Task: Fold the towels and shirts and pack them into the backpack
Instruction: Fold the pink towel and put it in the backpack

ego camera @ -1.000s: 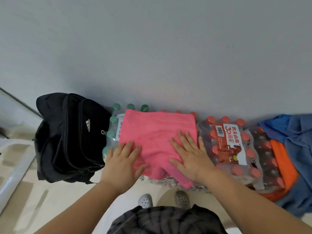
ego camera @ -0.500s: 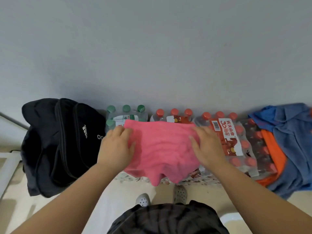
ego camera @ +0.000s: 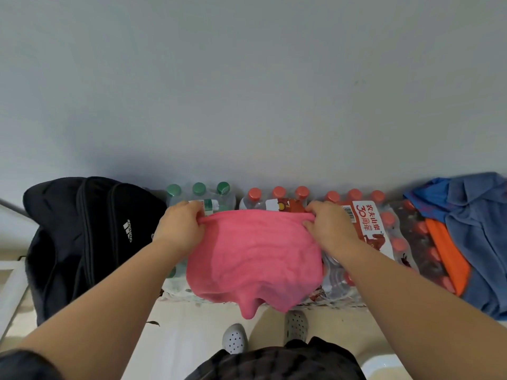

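A pink towel [ego camera: 255, 259] lies on shrink-wrapped packs of water bottles, its near edge drooping over the front. My left hand [ego camera: 181, 226] grips the towel's far left corner and my right hand [ego camera: 326, 229] grips its far right corner, the far edge stretched between them. A black backpack [ego camera: 82, 237] stands to the left against the wall, its zips facing me. A pile of blue shirts [ego camera: 477, 237] and an orange cloth [ego camera: 447, 250] lies on the bottle packs at the right.
Green-capped bottles [ego camera: 199, 192] and red-capped bottles [ego camera: 354, 198] in plastic wrap form the work surface against a grey wall. A white frame [ego camera: 12, 292] stands at the far left. My grey clogs [ego camera: 236, 338] are on the pale floor below.
Both hands went from lying flat on the towel's near half to its far corners and took hold of them. The far edge has come back toward me, uncovering bottle caps.
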Demonstrator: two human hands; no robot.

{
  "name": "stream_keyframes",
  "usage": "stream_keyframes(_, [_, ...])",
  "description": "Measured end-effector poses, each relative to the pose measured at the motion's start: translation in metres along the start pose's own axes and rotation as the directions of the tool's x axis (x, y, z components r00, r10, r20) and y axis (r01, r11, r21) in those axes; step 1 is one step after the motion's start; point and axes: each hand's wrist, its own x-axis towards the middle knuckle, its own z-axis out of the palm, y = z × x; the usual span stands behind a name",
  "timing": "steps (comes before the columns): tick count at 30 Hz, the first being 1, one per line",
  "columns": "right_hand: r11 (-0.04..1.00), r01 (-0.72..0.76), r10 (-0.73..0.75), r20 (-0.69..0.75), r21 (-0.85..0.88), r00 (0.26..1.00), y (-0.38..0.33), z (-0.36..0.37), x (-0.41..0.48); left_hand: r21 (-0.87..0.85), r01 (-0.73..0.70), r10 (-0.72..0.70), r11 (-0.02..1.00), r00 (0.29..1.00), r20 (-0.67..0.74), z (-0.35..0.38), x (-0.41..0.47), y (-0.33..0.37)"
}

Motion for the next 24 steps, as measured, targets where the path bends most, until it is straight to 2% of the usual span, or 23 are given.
stream_keyframes(3, [0.999,-0.013,0.014,-0.011,0.039,1.000,-0.003,0.002,-0.001,-0.191,0.015,-0.014,0.981,1.000,0.005,-0.009,-0.007,0.005])
stream_keyframes(6, [0.970,-0.003,0.017,-0.056,0.242,0.998,-0.004,-0.002,-0.008,-0.405,0.003,0.023,0.914,0.998,0.058,-0.022,-0.016,0.010])
stream_keyframes(10, [0.871,0.035,-0.026,-0.025,0.489,0.999,0.004,-0.023,-0.028,-0.644,-0.001,0.056,0.765,0.996,0.065,-0.038,-0.037,0.005])
stream_keyframes(13, [0.781,0.038,-0.025,-0.029,0.624,0.999,0.008,-0.044,-0.051,-0.715,-0.008,0.071,0.699,0.996,0.059,-0.051,-0.056,0.002])
stream_keyframes(16, [0.700,-0.028,-0.010,0.049,0.714,0.999,0.010,-0.066,-0.072,-0.761,-0.031,0.101,0.648,0.994,0.046,-0.065,-0.071,-0.001])
stream_keyframes(21, [0.687,-0.079,-0.070,0.174,0.723,0.982,0.008,-0.095,-0.095,-0.779,-0.111,0.217,0.617,0.976,0.033,-0.090,-0.084,-0.004])
stream_keyframes(24, [0.674,-0.099,-0.150,0.267,0.732,0.952,0.004,-0.114,-0.103,-0.765,-0.142,0.336,0.628,0.936,0.102,-0.112,-0.086,-0.006])
